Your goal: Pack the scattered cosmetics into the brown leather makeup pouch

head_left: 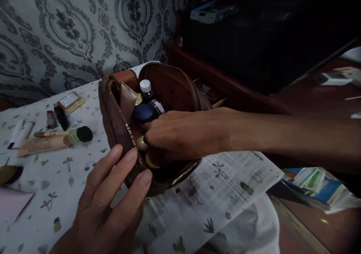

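Observation:
A brown zippered cosmetic bag stands unzipped on the cloth-covered table. My left hand is open, its spread fingertips resting on the bag's near left edge. Reaching in from the right, my right hand is inside the bag; its fingers are bent downward and mostly hidden, so what they hold cannot be seen. Beside it are a dark blue round container, a white-capped bottle and a beige tube. A small round-topped beige item lies near the right fingers.
On the patterned tablecloth to the left lie a green-and-black-capped tube, a compact, small black and white tubes and a pink item. A dark red cabinet with a large black screen borders the right. Colourful papers lie lower right.

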